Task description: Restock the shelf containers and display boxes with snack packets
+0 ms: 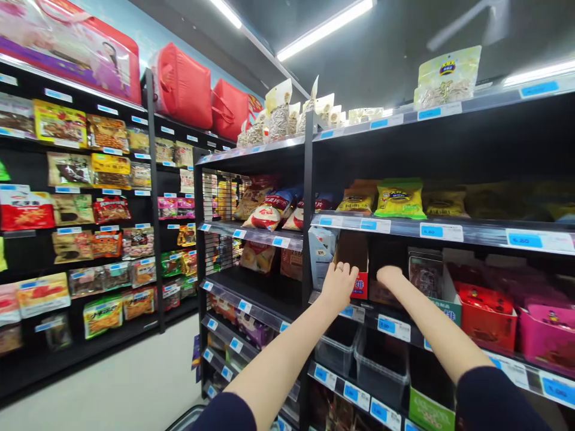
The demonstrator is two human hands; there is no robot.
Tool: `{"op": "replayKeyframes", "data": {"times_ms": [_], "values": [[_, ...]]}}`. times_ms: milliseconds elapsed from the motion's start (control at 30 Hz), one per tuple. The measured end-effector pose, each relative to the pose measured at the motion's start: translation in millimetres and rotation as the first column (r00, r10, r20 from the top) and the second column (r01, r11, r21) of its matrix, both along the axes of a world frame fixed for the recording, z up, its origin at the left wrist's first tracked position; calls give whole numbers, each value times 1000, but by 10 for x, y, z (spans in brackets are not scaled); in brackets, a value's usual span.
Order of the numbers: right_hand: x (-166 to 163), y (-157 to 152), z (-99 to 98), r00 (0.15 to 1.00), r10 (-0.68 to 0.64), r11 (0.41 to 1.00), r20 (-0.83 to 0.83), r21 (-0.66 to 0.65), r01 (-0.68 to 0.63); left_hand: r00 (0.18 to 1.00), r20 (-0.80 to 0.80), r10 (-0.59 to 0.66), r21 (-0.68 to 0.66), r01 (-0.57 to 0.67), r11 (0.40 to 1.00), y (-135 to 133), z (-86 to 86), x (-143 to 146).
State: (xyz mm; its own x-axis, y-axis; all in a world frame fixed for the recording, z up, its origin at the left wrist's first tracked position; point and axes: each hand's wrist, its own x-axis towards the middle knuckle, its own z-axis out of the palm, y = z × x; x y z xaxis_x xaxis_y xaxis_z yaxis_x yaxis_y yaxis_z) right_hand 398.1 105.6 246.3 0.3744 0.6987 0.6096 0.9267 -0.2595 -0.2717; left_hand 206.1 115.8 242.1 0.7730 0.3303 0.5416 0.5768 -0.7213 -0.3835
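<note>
On the shelf in front of me, an open display box (pixel 360 286) with a red printed front and a brown inside stands between my hands. My left hand (pixel 340 282), a ring on one finger, has its fingers bent over the box's front left edge. My right hand (pixel 390 275) reaches into the dark gap just right of the box; its fingers are hidden in shadow. Left of the box stands a pale blue pack (pixel 321 254). To the right of my right hand is a box of dark wrapped packs (pixel 426 276).
A red box (pixel 487 320) and a pink box (pixel 545 332) sit farther right. Clear plastic bins (pixel 381 365) are below my hands. Bagged snacks (pixel 399 197) line the shelf above. A black upright post (pixel 308 179) rises on the left.
</note>
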Motion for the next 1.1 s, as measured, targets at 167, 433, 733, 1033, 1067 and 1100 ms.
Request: {"op": "replayKeyframes", "data": {"times_ms": [167, 433, 733, 1033, 1067, 1100], "values": [[-224, -374, -125, 986, -17, 912, 167, -402, 84, 999, -47, -11, -27, 10, 1000, 175, -245, 109], [-228, -892, -80, 908, 121, 921, 402, -388, 49, 996, -84, -20, -57, 15, 998, 391, -314, 294], [131, -1344, -91, 857, -123, 939, 500, -220, 263, 992, -116, -39, -117, 26, 993, 490, -386, 495], [355, -1220, -472, 784, -245, 962, 571, 44, 269, 965, 122, -231, 29, 230, 973, 135, -413, 367], [356, -1193, -432, 769, -266, 962, 581, 108, 252, 953, 118, -278, 63, 272, 960, 60, -417, 340], [348, -1172, -379, 757, -287, 958, 587, 161, 238, 944, 91, -318, 83, 311, 947, -18, -424, 310]]}}
